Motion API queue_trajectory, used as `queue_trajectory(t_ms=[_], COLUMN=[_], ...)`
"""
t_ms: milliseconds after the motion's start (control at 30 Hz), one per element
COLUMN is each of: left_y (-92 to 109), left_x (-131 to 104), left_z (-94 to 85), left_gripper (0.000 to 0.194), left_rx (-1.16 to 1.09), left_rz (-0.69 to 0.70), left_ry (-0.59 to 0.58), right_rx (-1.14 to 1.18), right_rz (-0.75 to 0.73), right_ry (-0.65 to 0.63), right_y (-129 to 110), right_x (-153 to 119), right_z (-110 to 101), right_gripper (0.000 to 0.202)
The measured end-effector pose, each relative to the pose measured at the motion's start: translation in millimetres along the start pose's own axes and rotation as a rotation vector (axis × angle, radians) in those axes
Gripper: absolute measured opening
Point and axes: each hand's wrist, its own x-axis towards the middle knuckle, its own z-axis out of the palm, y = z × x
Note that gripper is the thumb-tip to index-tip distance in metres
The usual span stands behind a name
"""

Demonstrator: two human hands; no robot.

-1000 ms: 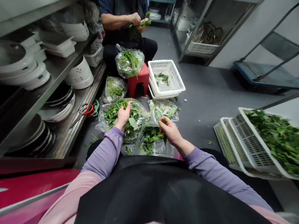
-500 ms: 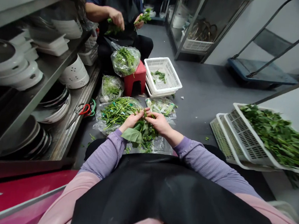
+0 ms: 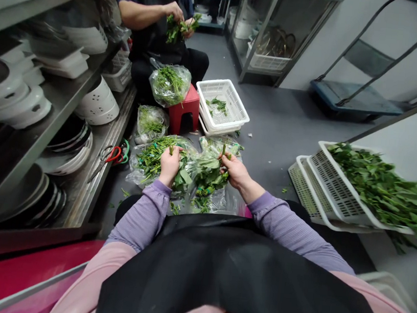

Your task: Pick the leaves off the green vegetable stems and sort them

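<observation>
My left hand (image 3: 170, 165) is closed round a green stem whose cut end pokes up above the fingers; large leaves (image 3: 183, 176) hang beside it. In my right hand (image 3: 237, 171) is a bunch of leafy greens (image 3: 209, 169), its stems pointing up and its leaves drooping to the left. The hands are apart, above plastic bags on the floor. Behind my left hand lies an open bag of cut green stems (image 3: 152, 158). Beyond my right hand, a clear bag of greens (image 3: 217, 143) lies flat. Below the bunch, more greens and plastic are partly hidden.
A white basket (image 3: 247, 118) with a few greens stands ahead, by a red stool (image 3: 185, 110) bearing a bagged bundle (image 3: 169, 84). A co-worker (image 3: 155, 18) handles greens behind it. Scissors (image 3: 114, 155) lie on the left shelf. Stacked baskets (image 3: 323, 187) of leaves stand right.
My hands have moved apart from where they met, each now with greens. The co-worker's hands have come closer together. The whole view has shifted slightly.
</observation>
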Motion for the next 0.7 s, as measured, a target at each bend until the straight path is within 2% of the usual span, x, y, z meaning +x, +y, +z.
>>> queue_trajectory(t_ms=[33,100,167,233,300,400,500,700], left_y=[1.9,4.5,4.6,2.7,0.7,0.4,1.6,1.1], left_x=[-1.2,-7.4,-16.3,-24.1,-27.8,-26.2,-22.4,-21.2], left_z=[0.1,3.5,10.3,17.3,21.3,20.3,15.7,12.5], left_gripper=[0.02,0.022,0.03,0.032,0.027,0.027,0.026,0.026], left_rx=[0.069,0.135,0.113,0.069,0.048,0.07,0.09,0.138], left_rz=[0.058,0.119,0.101,0.063,0.061,0.084,0.07,0.034], left_ry=[-0.009,-0.165,-0.376,-0.49,-0.491,-0.414,-0.402,-0.475], right_rx=[-0.039,-0.117,-0.18,-0.238,-0.278,-0.268,-0.274,-0.376], right_rz=[0.016,0.045,0.055,0.052,0.041,0.027,0.006,0.011], right_ry=[-0.058,-0.162,-0.247,-0.32,-0.326,-0.213,-0.144,-0.184], right_y=[-2.2,-4.6,-3.7,-0.5,3.4,7.4,8.2,4.8], right_x=[-1.5,-5.1,-8.7,-11.7,-13.5,-14.1,-14.1,-15.9], right_z=[-1.0,1.4,8.4,17.1,24.4,29.6,29.2,23.4], right_gripper=[0.03,0.029,0.027,0.024,0.022,0.022,0.024,0.022])
